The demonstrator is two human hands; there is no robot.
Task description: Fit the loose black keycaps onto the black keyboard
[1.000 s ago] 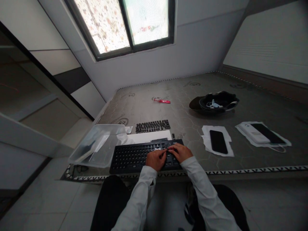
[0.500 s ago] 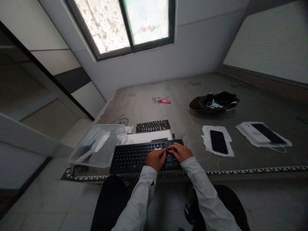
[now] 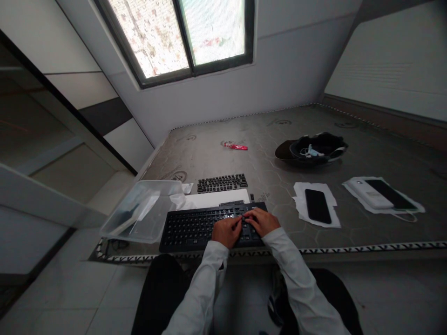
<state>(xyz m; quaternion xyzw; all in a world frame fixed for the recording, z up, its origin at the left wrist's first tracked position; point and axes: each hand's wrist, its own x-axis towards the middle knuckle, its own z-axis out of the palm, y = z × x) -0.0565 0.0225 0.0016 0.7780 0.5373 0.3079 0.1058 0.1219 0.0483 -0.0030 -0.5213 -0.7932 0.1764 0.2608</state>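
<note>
A black keyboard point(image 3: 195, 228) lies at the near edge of the grey table point(image 3: 265, 163). Both my hands rest on its right half, close together. My left hand point(image 3: 226, 231) is curled, fingertips pinched toward the keys. My right hand point(image 3: 262, 221) is curled too, its fingertips meeting the left hand's over a small spot on the keys. What the fingers pinch is too small to make out. A row of loose black keycaps point(image 3: 221, 183) sits behind the keyboard, beside a white sheet point(image 3: 218, 197).
A clear plastic tray point(image 3: 139, 211) sits left of the keyboard. A black phone point(image 3: 317, 205) lies on white paper to the right; a white device and a second phone point(image 3: 380, 193) farther right. A black cap point(image 3: 310, 149) and a red wrapper point(image 3: 235, 146) lie farther back.
</note>
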